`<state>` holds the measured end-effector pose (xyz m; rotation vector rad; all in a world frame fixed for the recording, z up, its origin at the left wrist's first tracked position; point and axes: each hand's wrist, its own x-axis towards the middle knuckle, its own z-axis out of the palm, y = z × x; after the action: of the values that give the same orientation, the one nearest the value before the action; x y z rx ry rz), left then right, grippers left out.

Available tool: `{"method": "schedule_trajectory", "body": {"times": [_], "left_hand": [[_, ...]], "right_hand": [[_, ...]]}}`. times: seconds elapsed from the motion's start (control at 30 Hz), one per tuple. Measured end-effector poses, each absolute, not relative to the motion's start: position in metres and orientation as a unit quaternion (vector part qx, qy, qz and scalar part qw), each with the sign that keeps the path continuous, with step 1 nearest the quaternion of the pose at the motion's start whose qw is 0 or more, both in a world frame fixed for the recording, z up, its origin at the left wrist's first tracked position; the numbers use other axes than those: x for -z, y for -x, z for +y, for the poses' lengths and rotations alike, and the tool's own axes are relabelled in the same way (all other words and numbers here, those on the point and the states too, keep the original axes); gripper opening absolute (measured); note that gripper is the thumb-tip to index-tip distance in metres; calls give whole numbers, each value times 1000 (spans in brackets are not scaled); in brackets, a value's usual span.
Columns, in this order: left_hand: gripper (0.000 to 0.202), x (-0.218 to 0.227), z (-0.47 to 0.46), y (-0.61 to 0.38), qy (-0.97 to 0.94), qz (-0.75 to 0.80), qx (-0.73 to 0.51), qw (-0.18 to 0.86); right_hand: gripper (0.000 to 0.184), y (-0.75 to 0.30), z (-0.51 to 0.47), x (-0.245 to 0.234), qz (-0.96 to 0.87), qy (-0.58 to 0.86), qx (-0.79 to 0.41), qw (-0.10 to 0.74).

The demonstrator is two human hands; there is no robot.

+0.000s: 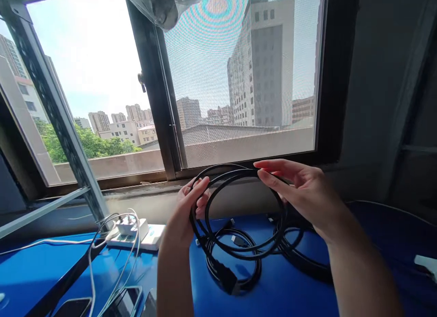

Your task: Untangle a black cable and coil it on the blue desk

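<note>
Risk: the black cable [239, 207], coiled in loose loops, could spring open or snag the second coil [300, 253] lying on the blue table [41, 267] near its back edge. Left hand [186, 212] fingers clench the coil's left side; right hand [303, 189] fingers pinch its top, the plug end [227, 277] hanging to the table.

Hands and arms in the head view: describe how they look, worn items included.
Both are bare. The left hand and right hand wear no gloves, rings, watch or bracelet that shows. Both forearms are uncovered to the bottom edge of the picture, with no sleeve in sight. The fingers are slender, with short, unpainted nails.
</note>
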<state>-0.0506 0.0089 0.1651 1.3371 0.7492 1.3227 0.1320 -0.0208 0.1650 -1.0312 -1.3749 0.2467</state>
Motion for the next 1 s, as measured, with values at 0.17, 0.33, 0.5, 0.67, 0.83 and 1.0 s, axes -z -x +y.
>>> {"method": "schedule_trajectory", "body": {"times": [0.17, 0.33, 0.5, 0.67, 0.83, 1.0], "left_hand": [[40, -161, 18, 58, -538, 335, -603, 485], [31, -157, 23, 59, -555, 366, -571, 481], [26, -155, 20, 58, -573, 364, -547, 490], [39, -151, 18, 67, -620, 343, -458, 537], [40, -149, 12, 75, -599, 257, -456, 606], [34, -151, 11, 76, -535, 210, -507, 642]], "right_hand": [[36, -125, -21, -163, -624, 472, -105, 614], [20, -123, -12, -157, -639, 518, -55, 566], [15, -132, -1, -154, -638, 525, 10, 563], [16, -131, -6, -157, -666, 479, -14, 572], [17, -121, -12, -161, -642, 437, -16, 630], [17, -119, -15, -164, -634, 417, -35, 650]]}}
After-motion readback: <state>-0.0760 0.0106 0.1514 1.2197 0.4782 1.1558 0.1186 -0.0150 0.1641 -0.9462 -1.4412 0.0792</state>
